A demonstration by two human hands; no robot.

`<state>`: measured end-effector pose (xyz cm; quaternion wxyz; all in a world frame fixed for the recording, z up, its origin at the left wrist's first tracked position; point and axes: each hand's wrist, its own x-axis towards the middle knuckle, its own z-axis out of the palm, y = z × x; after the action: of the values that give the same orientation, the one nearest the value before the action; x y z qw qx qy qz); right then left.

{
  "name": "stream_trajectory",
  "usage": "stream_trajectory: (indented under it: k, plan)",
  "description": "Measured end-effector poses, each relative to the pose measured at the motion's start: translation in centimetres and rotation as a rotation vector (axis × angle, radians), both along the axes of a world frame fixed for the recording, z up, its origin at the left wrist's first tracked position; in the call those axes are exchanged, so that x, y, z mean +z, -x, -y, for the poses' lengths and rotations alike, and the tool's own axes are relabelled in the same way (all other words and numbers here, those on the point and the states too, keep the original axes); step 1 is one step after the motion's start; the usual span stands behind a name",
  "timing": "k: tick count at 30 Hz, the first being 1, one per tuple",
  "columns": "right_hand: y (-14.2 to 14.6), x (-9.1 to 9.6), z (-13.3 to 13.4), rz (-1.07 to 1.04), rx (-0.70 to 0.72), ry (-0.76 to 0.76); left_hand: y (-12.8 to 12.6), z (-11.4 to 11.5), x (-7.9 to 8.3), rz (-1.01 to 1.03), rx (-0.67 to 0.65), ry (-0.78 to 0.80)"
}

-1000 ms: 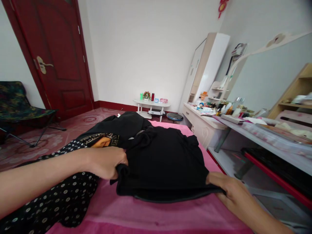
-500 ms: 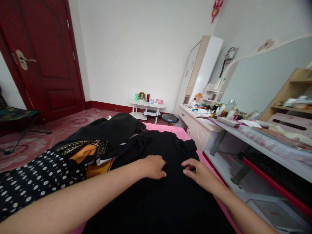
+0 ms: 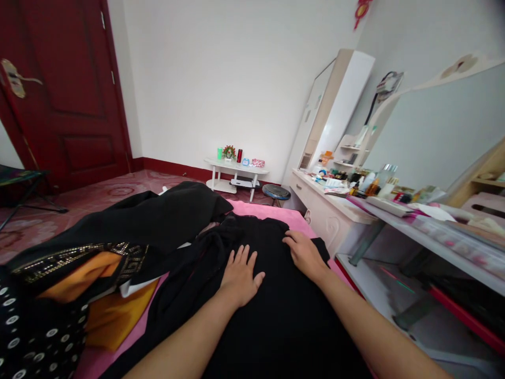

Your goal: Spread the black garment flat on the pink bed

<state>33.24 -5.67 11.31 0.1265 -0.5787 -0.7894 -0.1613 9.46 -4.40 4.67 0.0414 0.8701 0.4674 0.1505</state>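
A black garment [image 3: 272, 316] lies spread out in front of me, its far end reaching the pink cover [image 3: 272, 209] beneath. My left hand [image 3: 241, 276] rests flat on its left half, fingers spread and thumb out to the side. Farther up, at the garment's right side, my right hand [image 3: 305, 253] touches the cloth with its fingers loosely bent and pointing left. No fold of fabric is visibly pinched in it. Bunched black cloth [image 3: 205, 252] lies just left of my left hand.
On the left are a heap of black clothing [image 3: 158, 210] with gold studded trim, mustard cloth [image 3: 118, 316] and polka-dot fabric [image 3: 39, 337]. A cluttered dressing table [image 3: 327, 195] flanks the right. Beyond stand a round stool [image 3: 276, 191] and a low white table [image 3: 236, 167].
My left hand has opened out flat onto the garment. My right hand has moved farther away, up to the garment's right side. The view has shifted slightly.
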Motion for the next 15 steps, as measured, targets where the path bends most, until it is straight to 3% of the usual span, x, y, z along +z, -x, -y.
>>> stream_trajectory:
  k: [2,4,7,11,13,15]
  plan:
    - [-0.7,-1.0,-0.5,0.072,-0.148,0.127,0.0,-0.2,-0.2,0.011,-0.004,0.002]
    - [-2.2,-1.8,-0.9,0.078,-0.418,0.211,0.0,-0.3,-0.4,0.024,-0.013,0.004]
    - [-3.6,-1.6,-2.7,0.061,-0.688,0.262,0.1,-0.3,-0.3,0.032,-0.02,0.014]
    - [-1.2,0.7,-6.3,0.058,-0.778,0.298,0.2,-0.3,-0.1,0.027,-0.018,0.029]
    - [1.3,1.2,-7.2,0.063,-0.711,0.259,0.1,-0.3,-0.1,0.027,-0.016,0.034]
    - [3.4,0.3,-6.9,0.062,-0.538,0.192,0.1,-0.3,-0.1,0.029,-0.02,0.049]
